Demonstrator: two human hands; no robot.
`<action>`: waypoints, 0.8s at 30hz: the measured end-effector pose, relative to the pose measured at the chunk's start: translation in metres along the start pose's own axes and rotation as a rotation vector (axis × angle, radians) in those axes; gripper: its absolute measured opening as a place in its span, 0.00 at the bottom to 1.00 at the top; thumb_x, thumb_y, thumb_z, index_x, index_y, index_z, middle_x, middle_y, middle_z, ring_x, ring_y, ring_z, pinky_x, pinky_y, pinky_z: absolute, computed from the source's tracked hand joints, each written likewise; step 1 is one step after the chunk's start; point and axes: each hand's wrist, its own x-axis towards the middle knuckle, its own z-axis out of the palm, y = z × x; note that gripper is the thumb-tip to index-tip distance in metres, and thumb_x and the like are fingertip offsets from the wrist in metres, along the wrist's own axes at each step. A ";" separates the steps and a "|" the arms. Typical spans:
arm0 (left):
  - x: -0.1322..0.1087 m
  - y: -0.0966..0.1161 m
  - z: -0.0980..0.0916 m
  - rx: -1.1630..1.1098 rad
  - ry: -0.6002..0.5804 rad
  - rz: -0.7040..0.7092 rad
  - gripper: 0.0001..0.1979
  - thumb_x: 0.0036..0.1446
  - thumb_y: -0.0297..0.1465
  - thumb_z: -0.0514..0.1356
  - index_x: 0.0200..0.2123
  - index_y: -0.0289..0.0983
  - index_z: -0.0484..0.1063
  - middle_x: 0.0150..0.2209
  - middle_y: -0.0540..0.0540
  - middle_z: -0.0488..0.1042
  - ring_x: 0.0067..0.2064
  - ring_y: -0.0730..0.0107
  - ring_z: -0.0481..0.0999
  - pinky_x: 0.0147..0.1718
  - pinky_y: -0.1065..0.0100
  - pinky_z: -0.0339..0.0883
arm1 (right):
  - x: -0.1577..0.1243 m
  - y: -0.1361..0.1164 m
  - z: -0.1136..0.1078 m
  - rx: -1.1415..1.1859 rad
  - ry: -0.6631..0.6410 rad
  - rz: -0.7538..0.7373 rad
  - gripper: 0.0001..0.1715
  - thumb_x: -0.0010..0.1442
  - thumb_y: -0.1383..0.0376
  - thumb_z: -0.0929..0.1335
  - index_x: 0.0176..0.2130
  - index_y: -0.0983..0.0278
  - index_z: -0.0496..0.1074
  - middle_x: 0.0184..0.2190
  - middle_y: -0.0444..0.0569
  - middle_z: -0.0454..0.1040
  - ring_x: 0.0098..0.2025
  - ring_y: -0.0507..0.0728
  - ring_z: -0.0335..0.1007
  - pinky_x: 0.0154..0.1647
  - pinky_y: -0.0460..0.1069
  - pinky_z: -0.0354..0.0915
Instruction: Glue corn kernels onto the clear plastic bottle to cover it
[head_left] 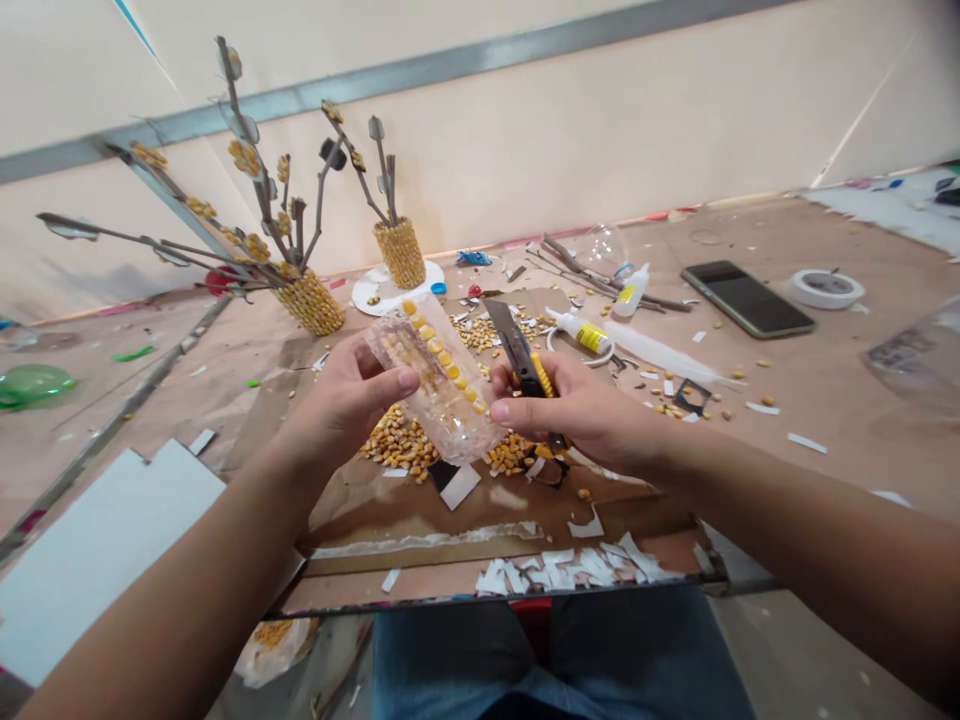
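My left hand (349, 380) grips one end of a clear plastic bottle piece (435, 385), its thumb on the near side. A row of yellow corn kernels (442, 357) runs along the piece, which tilts down toward the right. In my right hand (574, 405) is a utility knife (521, 360) with a black and yellow handle, its blade end pointing up and away. The right fingers and thumb are close to the plastic's right edge; whether they touch it I cannot tell. Loose corn kernels (397, 443) lie heaped on cardboard beneath both hands.
Two kernel-covered pots (309, 300) with twigs stand at the back left. Glue bottles (585, 333), a phone (748, 298) and a tape roll (826, 289) lie to the right. White scraps (570, 570) line the front edge; a white board (105, 550) is at left.
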 end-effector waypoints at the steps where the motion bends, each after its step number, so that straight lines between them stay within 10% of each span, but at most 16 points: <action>1: 0.000 0.000 0.000 0.003 -0.001 -0.001 0.25 0.48 0.43 0.79 0.45 0.36 0.82 0.43 0.40 0.87 0.47 0.49 0.87 0.51 0.55 0.81 | 0.000 0.000 0.000 -0.005 0.003 -0.006 0.25 0.49 0.56 0.83 0.37 0.61 0.70 0.31 0.40 0.66 0.30 0.51 0.57 0.31 0.50 0.53; 24: -0.002 0.000 0.001 0.052 0.021 -0.001 0.26 0.50 0.43 0.77 0.49 0.36 0.82 0.47 0.38 0.86 0.53 0.44 0.85 0.55 0.50 0.80 | 0.002 0.001 0.002 -0.067 0.034 -0.086 0.25 0.50 0.55 0.82 0.36 0.62 0.70 0.31 0.40 0.67 0.33 0.52 0.61 0.35 0.49 0.57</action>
